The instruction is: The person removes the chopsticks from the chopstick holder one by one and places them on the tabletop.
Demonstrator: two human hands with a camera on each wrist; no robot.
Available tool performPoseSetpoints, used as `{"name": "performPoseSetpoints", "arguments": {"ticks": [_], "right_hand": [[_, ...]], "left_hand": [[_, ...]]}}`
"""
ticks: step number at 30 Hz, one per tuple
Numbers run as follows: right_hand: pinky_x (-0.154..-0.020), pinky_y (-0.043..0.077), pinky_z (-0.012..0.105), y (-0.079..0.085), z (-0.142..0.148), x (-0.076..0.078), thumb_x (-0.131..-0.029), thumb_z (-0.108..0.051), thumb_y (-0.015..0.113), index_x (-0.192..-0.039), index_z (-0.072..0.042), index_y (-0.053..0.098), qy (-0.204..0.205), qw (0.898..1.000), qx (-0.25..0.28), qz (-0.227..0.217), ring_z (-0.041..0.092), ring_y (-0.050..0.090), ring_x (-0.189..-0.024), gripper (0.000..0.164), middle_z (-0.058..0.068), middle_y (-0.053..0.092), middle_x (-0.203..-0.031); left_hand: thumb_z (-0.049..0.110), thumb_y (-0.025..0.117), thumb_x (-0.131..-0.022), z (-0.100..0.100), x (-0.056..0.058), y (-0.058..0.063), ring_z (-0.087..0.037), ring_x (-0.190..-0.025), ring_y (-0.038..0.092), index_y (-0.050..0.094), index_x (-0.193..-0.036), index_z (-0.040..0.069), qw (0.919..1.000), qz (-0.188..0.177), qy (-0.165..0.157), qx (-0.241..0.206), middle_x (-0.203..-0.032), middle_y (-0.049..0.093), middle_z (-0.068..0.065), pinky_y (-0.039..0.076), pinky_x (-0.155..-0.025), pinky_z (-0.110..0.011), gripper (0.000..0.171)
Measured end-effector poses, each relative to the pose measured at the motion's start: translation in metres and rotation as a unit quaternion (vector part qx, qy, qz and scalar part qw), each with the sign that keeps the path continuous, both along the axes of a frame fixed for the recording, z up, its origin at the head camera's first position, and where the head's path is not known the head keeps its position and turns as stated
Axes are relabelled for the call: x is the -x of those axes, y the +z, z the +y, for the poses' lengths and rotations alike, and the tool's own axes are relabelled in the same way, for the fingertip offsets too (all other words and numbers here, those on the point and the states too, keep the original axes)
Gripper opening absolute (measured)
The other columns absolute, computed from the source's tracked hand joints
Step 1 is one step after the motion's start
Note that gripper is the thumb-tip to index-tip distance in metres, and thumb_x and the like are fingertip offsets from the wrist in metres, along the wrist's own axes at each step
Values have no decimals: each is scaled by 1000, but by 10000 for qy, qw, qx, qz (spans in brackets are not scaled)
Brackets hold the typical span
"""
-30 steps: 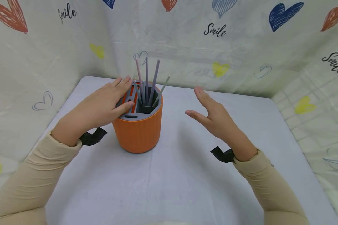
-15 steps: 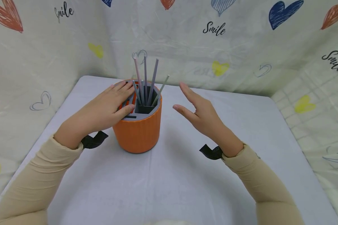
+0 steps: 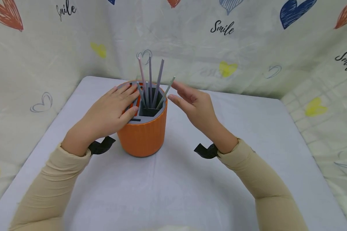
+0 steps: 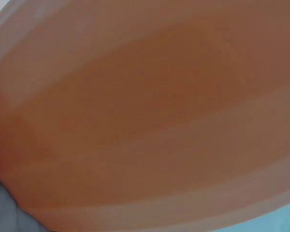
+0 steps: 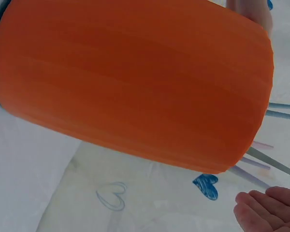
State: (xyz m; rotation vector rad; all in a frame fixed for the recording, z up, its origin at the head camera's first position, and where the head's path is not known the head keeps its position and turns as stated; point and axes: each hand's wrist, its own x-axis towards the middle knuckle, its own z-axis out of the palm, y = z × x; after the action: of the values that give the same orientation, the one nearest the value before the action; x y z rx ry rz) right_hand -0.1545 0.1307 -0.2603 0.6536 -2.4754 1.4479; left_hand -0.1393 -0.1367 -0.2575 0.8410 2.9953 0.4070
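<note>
An orange ribbed desk organizer with a grey slotted top stands upright on the white table. Several thin sticks lean in its large dark compartment, among them a pink one, a purple one and a pale green one. My left hand lies spread over the left part of the top, covering some slots. Beside the right rim is my right hand, thumb and fingers apart, fingertips right at the green stick's upper end. The orange wall fills most of the left wrist view.
White cloth covers the table. Behind it and at the sides hangs a pale curtain printed with hearts and "Smile" lettering. Each wrist carries a black strap, such as the right strap.
My right hand has moved left from over the table to the organizer's right rim, its fingers bending slightly. My left hand has slid slightly right over the top.
</note>
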Motion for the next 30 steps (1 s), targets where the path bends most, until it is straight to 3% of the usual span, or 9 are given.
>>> {"name": "performPoseSetpoints", "arguments": {"ticks": [3,8,16,21,30], "right_hand": [[-95,57,24,2,-6,2,-92,-20,72,-131,-11,66,-16,9987,377,-347,13,67,-118,41,5,69,-129],[-95,58,27,5,-13,8,-91,-20,73,-119,-11,74,127,9949,724,-697,10,69,-111,29,5,75,-116],[-89,61,31,12,-19,17,-89,-10,73,-104,3,76,364,9799,1458,-1308,12,75,-93,20,9,78,-101],[-86,62,31,30,-16,18,-86,-5,75,-103,7,75,271,9770,1849,-1029,12,75,-87,20,8,78,-97],[-79,62,30,71,-4,15,-82,6,74,-93,8,77,418,9475,3150,-361,22,76,-80,11,9,77,-81]], "left_hand": [[36,35,-106,0,0,-1,-31,-156,10,31,-156,6,10000,13,-6,-29,-166,19,-11,8,-129,-49,58],[36,35,-106,-1,1,-1,-32,-156,11,30,-156,5,10000,73,-49,-20,-166,20,-13,8,-129,-49,58],[35,36,-106,-3,0,-3,-31,-156,12,33,-155,6,9998,85,17,-190,-166,22,-11,8,-129,-48,57],[36,36,-106,-2,3,-5,-30,-156,13,34,-155,7,9995,115,6,-285,-166,23,-11,9,-129,-48,57],[35,38,-105,-3,4,-6,-29,-156,14,35,-154,7,9993,148,14,-345,-165,24,-10,9,-129,-46,57]]}}
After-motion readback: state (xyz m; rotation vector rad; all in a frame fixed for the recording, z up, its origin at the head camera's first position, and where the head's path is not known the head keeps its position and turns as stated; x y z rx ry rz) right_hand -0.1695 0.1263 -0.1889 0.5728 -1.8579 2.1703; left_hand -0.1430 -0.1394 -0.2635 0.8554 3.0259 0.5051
